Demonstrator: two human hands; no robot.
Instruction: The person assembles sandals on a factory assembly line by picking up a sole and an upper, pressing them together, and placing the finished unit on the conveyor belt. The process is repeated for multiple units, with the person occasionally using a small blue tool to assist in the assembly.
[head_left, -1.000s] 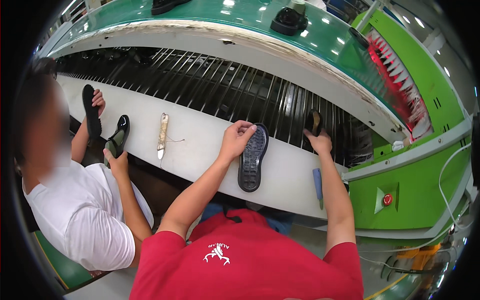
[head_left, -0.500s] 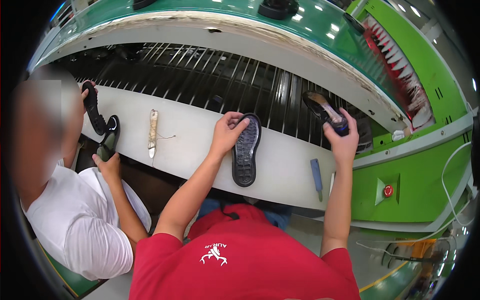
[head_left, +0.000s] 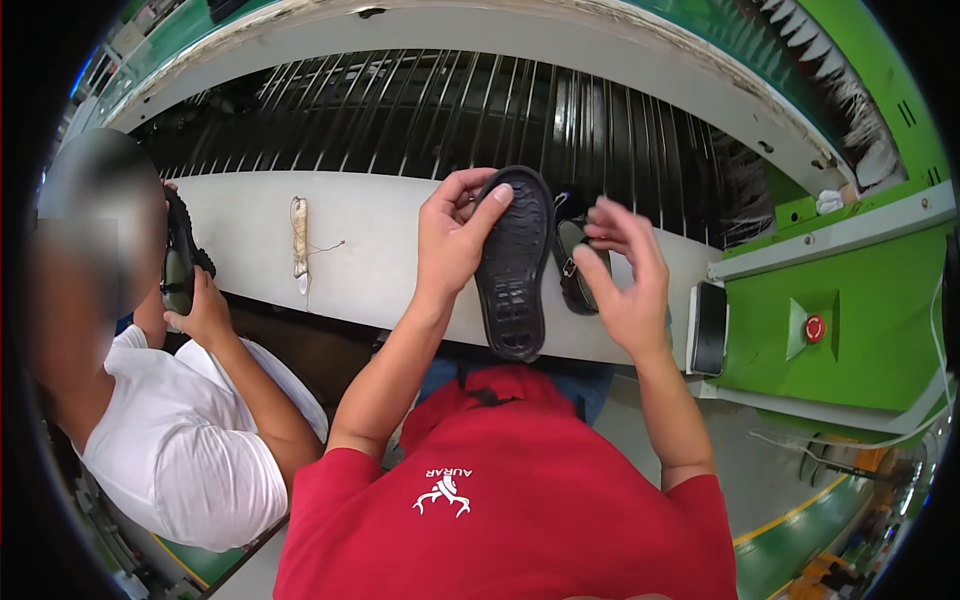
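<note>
Pinches a black sole [head_left: 514, 290] at twelve o'clock with left hand [head_left: 455, 235] fingers; spreads right hand [head_left: 634, 300] fingers, blurred, beside a black shoe [head_left: 567, 243] at one o'clock. Has both in reach, unjoined.

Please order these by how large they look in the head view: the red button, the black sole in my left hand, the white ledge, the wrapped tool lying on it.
Largest to smallest:
1. White ledge
2. Black sole, held nearer the camera
3. Wrapped tool
4. Red button
</note>
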